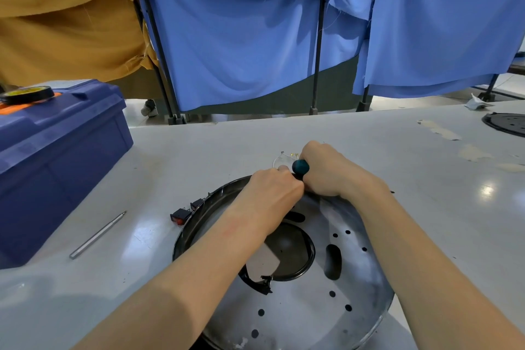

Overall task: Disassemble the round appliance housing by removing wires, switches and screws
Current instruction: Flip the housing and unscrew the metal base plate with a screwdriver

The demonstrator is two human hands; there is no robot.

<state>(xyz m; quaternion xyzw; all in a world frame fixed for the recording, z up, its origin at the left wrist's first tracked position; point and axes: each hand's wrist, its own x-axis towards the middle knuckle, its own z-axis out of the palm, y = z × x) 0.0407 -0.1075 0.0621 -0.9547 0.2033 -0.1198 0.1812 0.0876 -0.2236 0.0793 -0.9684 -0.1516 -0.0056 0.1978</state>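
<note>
a blue plastic toolbox (pixel 56 150) sits at the far left of the white table (pixel 426 167). a slim silver metal rod (pixel 98 234) lies just right of it, tip pointing away and to the right. two small black rocker switches (pixel 180 216) lie on the table against the left rim of the round silver sheet-metal housing (pixel 355 278).

the housing lies flat in the near middle of the table, its perforated face up and its near edge cut off by the frame. being round it has no long axis; its two dark slots run roughly near to far.

the left hand (pixel 272 196) is curled down over the housing's far rim. i cannot tell whether it clamps the rim or steadies the tool.

the right hand (pixel 329 170) is clenched around a screwdriver with a teal-capped handle (pixel 300 166). the cap points back towards the person and the tip, which is hidden, goes down at the far rim.

the housing looks light, stiff and glossy, so it would likely slide under a turning force. the rim is the natural hold, though a thin edge may be sharp.
</note>
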